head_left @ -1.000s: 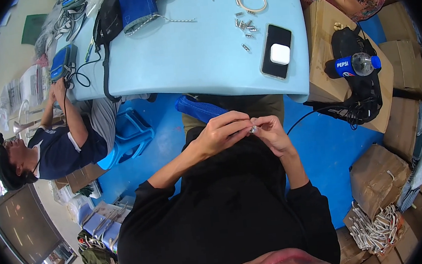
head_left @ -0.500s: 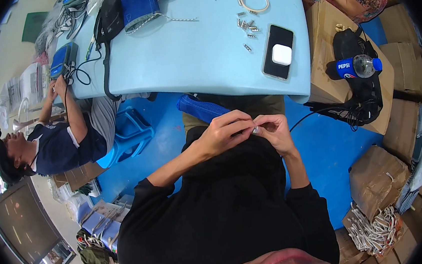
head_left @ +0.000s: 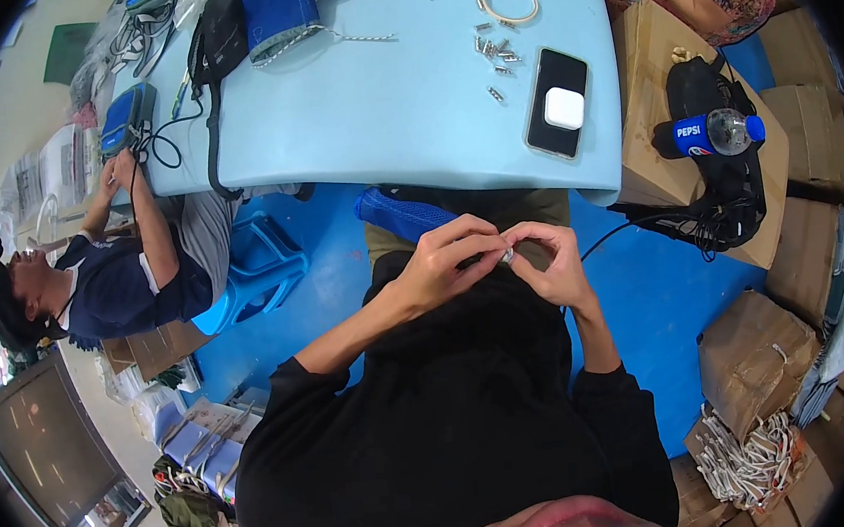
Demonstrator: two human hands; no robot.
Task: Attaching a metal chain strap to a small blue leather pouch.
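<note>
Silver, tiny and half hidden: a small metal fitting (head_left: pixel 508 254) sat pinched between both sets of fingertips, held over the lap just below the near edge of the pale blue tabletop (head_left: pixel 379 117). The left hand (head_left: pixel 447 261) was curled tight on it from one side, and the right hand (head_left: pixel 552 262) closed narrowly on it from the other, thumb and forefinger meeting at the piece. What else ran through the fitting I could not tell; it was too small.

Risk, as I judged it: the piece hung over dark clothing and blue floor (head_left: pixel 665 292), not over the table, so a slip of either pinch would likely have sent it down between the knees. A blue mesh fabric piece (head_left: pixel 408 217) lay across the lap beside the left hand and could have snagged.

Room was tight. The table's near edge stood just ahead of the knuckles. At its far right corner lay a scatter of small silver fittings (head_left: pixel 496 48), a cream ring (head_left: pixel 508 2) and a black phone with a white square case on it (head_left: pixel 557 103), which reached toward the near right edge. A brown cardboard box (head_left: pixel 646 73) crowded the right; a seated person in a navy shirt (head_left: pixel 113 285) worked well off to the left.
</note>
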